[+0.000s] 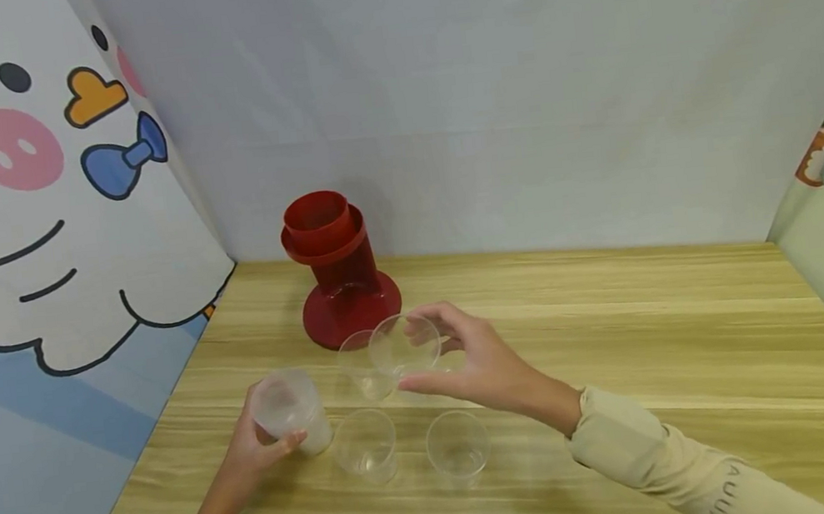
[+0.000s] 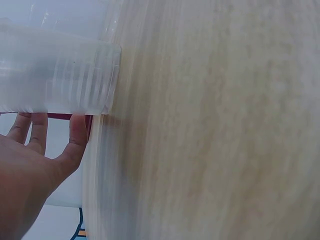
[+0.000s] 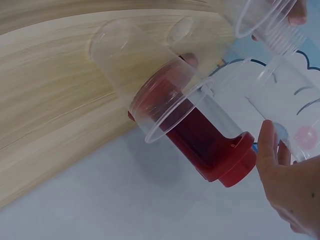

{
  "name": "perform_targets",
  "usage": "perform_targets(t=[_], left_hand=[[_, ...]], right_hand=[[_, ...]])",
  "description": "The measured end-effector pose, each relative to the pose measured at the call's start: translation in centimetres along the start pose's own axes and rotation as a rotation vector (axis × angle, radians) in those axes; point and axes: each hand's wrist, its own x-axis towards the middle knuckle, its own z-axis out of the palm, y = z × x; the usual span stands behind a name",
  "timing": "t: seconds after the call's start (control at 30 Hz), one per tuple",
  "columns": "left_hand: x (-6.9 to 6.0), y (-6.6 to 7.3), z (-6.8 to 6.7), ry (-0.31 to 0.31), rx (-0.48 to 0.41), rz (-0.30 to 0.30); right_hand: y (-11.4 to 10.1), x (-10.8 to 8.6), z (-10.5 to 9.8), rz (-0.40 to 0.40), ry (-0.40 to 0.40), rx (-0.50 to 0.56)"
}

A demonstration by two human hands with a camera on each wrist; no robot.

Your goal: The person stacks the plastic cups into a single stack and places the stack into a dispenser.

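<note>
Because the clear cups nest one inside another, a whole cup stack (image 1: pixel 292 404) fits within the left hand (image 1: pixel 250 451), whose fingers and thumb curve round its side; which way up it stands is hard to tell through the cloudy plastic. The right hand (image 1: pixel 483 360) grips a single cup (image 1: pixel 404 345) between thumb and fingers, a wide grasp that probably spares the thin wall from being squeezed. Between the hands, just beside that one, stands a rear cup (image 1: pixel 355 359); nearer the person are a front left cup (image 1: pixel 366 446), close to the left hand, and a front right cup (image 1: pixel 458 446), on the near side of the right. Those two stand apart (the rear one is more crowded), presumably leaving room for fingers round each. Beyond the hands, a red stand (image 1: pixel 345 285) sits on a broad round foot, which likely steadies its tall body. Under everything lies a wood-grained worktop (image 1: pixel 654 332), with a pale backdrop (image 1: pixel 486 98) farther off and a printed panel (image 1: pixel 26 239) out past the left hand.
</note>
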Motion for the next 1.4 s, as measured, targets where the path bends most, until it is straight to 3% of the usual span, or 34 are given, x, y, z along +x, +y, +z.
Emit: perform_targets(t=[0.63, 0.9, 1.4], left_hand=[[0.0, 0.1, 0.0, -0.003, 0.016, -0.027], [0.0, 0.1, 0.0, 0.0, -0.002, -0.006], [-0.1, 0.2, -0.1, -0.016, 0.004, -0.025]], right_hand=[[-0.1, 2.1, 1.4, 0.013, -0.014, -0.004], [-0.8, 2.9, 2.0, 0.009, -0.062, 0.003], [-1.3, 4.2, 3.8, -0.005, -0.097, 0.027]])
